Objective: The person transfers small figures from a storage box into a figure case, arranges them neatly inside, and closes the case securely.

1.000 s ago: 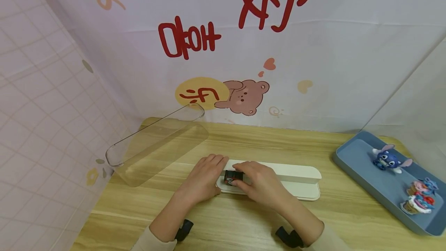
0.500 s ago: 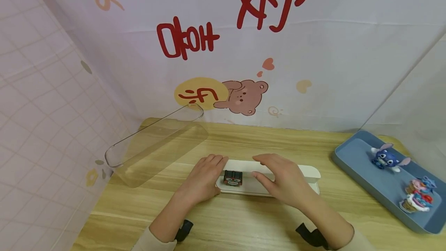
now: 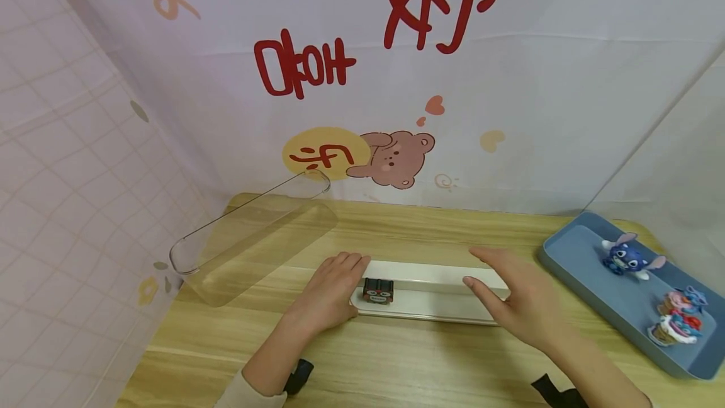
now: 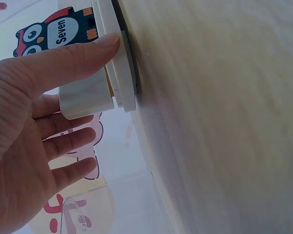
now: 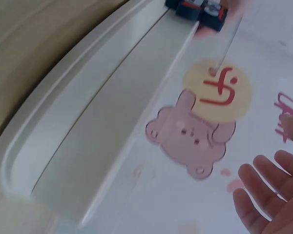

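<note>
A white two-step display base [image 3: 433, 305] lies on the wooden table in front of me. My left hand [image 3: 334, 289] holds its left end; in the left wrist view the thumb presses the front edge and the fingers reach behind. On the lower step near that hand stands a small dark owl figure [image 3: 377, 291], with "Seven" on its belly in the left wrist view. My right hand [image 3: 521, 298] hovers over the base's right end, thumb and fingers spread, holding nothing. The right wrist view shows that hand apart from the base [image 5: 102, 131].
A clear plastic cover [image 3: 257, 245] stands at the back left. On the right is a blue tray [image 3: 595, 291] with a blue big-eared figure [image 3: 627, 257] and small figures on ice-cream cones [image 3: 676, 323]. A printed cloth [image 3: 538, 80] hangs behind the table.
My right hand has let go of the owl figure and moved right, away from it. The figure now stands facing me on the lower step. The left hand has stayed put.
</note>
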`<state>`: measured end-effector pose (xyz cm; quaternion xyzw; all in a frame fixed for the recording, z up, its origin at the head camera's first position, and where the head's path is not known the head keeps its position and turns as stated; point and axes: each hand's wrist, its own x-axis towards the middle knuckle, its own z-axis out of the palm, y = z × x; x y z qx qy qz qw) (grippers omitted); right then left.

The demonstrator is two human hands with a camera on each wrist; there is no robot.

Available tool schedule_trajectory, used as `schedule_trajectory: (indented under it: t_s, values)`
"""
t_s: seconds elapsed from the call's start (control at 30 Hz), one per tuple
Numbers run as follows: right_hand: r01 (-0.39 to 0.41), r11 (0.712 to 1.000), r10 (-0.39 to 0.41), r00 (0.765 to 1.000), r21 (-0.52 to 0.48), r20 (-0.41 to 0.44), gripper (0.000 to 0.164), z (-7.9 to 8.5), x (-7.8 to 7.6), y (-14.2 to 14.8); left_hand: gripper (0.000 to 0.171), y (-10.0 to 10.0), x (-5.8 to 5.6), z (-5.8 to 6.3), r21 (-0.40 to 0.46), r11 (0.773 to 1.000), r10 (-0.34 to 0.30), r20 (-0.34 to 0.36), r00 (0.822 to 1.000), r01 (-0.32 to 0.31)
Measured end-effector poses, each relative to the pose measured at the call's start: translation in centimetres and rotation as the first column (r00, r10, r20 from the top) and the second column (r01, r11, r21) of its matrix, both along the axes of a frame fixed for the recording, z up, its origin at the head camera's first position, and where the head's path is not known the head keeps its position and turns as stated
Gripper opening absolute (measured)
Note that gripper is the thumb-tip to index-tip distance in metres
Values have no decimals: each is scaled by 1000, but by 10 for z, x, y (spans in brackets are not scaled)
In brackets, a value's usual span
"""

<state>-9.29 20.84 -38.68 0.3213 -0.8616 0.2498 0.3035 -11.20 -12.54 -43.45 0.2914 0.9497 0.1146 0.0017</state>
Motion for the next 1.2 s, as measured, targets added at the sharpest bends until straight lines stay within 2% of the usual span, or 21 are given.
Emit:
schedule_trajectory:
  t_s: [0.1,0.2,0.37,0.47,0.6,0.83,0.97,1.2]
  values:
    - [58,998,-59,997,-5,-41,62,1,3,15,96,0,0,0,2,1000,-2,-1,1000,2]
    - [101,995,-101,994,-7,-46,67,2,7,30,97,-1,1,-1,-3,1000,-1,0,1000,1]
    - [116,992,-117,993,-47,-8,75,1,11,57,96,-1,1,-1,-11,1000,3,12,1000,-3]
    - [114,989,-117,993,-89,-28,77,-2,11,72,95,-1,2,-1,-11,1000,4,16,1000,-3]
    - [167,981,-172,984,-98,-49,80,-4,15,91,95,-1,1,-2,-7,1000,4,12,1000,-4]
    - [282,958,-282,959,-59,7,92,-10,25,127,96,-1,2,-2,-9,1000,7,14,1000,-7]
    - [326,942,-326,945,-81,13,100,-13,30,146,98,0,2,-2,-11,1000,9,20,1000,-9]
    - [447,886,-450,893,-127,2,110,-22,34,172,98,1,1,-1,-6,1000,13,23,1000,-13]
